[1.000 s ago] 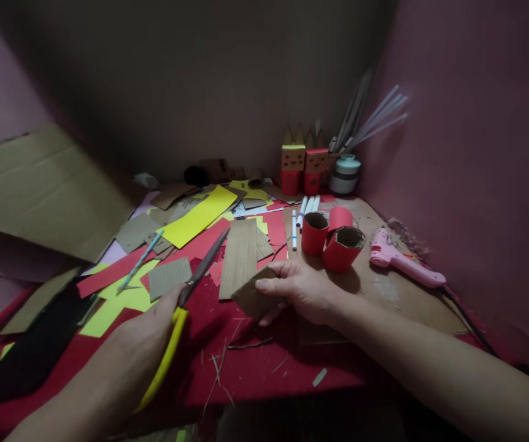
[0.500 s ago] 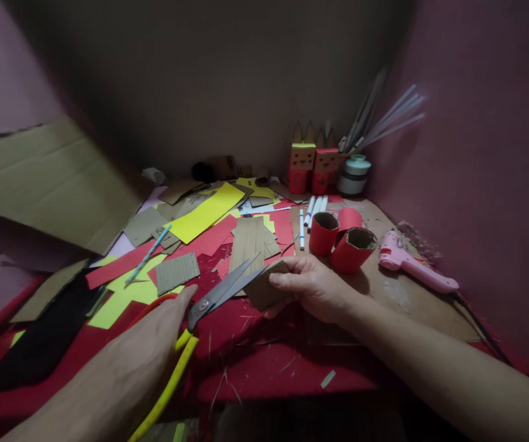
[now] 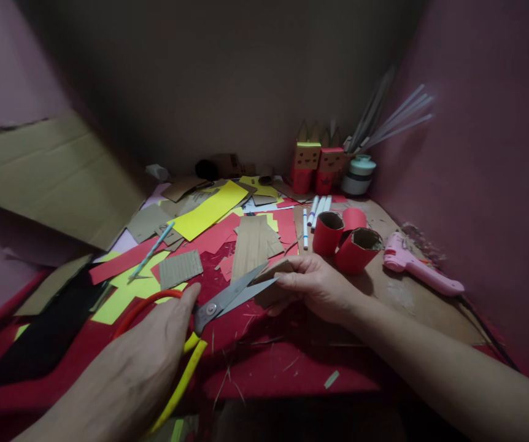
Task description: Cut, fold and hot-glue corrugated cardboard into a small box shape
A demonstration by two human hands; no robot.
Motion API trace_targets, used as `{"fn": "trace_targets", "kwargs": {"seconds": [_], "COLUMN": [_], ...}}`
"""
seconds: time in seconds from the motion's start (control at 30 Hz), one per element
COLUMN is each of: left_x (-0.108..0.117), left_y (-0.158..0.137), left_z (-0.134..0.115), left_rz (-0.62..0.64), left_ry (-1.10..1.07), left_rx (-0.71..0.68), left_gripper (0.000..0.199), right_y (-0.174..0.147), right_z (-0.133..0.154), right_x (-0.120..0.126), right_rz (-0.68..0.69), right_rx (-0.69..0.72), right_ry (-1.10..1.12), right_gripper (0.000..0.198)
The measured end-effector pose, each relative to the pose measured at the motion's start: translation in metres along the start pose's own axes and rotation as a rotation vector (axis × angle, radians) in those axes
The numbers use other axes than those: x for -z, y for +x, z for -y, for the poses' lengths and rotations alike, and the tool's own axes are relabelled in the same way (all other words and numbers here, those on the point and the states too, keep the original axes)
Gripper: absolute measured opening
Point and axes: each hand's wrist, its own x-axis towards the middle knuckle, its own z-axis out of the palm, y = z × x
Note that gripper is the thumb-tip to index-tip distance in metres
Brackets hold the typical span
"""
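A pair of scissors [image 3: 211, 309] with yellow and red handles is in my left hand [image 3: 154, 350], its blades parted and pointing right. Between thumb and fingers, my right hand [image 3: 313, 283] pinches a small piece of cardboard [image 3: 271, 288]. The scissor blades reach the cardboard's left part, one of them lying across its face close to my right thumb. My left fingers are partly hidden behind the handles. Beyond the blades lies a flat cardboard strip [image 3: 250, 242], and left of it a square of corrugated cardboard [image 3: 181, 269].
Three red paper-covered tubes [image 3: 359, 252] stand beyond my right hand, with a pink glue gun [image 3: 421, 265] to their right. White markers [image 3: 305, 228] lie near them. Two decorated boxes with faces [image 3: 307, 159] stand at the back. Yellow paper [image 3: 212, 209] and scraps cover the left side.
The scissor blades have opened wider, and one now lies across the face of the cardboard. My right hand keeps its pinch. The whole view has shifted slightly.
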Motion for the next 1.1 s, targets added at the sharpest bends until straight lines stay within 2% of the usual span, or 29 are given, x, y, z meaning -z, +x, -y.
{"fn": "trace_targets", "kwargs": {"seconds": [0.07, 0.13, 0.3, 0.5, 0.83, 1.1], "left_x": [0.001, 0.002, 0.0, 0.002, 0.004, 0.013], "left_y": [0.004, 0.007, 0.007, 0.002, 0.001, 0.013], "left_z": [-0.003, -0.005, -0.005, 0.001, -0.005, -0.004], "left_rz": [-0.026, -0.048, -0.048, 0.01, -0.023, -0.025], "left_ry": [0.171, 0.275, 0.28, 0.141, 0.213, 0.255], "left_rx": [-0.137, -0.195, -0.202, -0.087, -0.163, -0.242], "left_gripper": [0.047, 0.047, 0.045, 0.045, 0.044, 0.045], "right_y": [0.001, 0.001, 0.001, 0.002, 0.004, 0.004], "right_z": [-0.001, -0.001, 0.0, 0.003, 0.0, -0.001], "right_x": [0.001, 0.002, 0.002, 0.001, 0.003, 0.004], "right_rz": [0.008, 0.009, 0.028, 0.036, 0.015, 0.011], "right_rx": [-0.005, -0.016, -0.056, -0.085, -0.066, -0.076], "right_ry": [0.01, 0.022, 0.066, 0.114, 0.097, 0.081], "right_gripper": [0.03, 0.03, 0.03, 0.029, 0.023, 0.024]}}
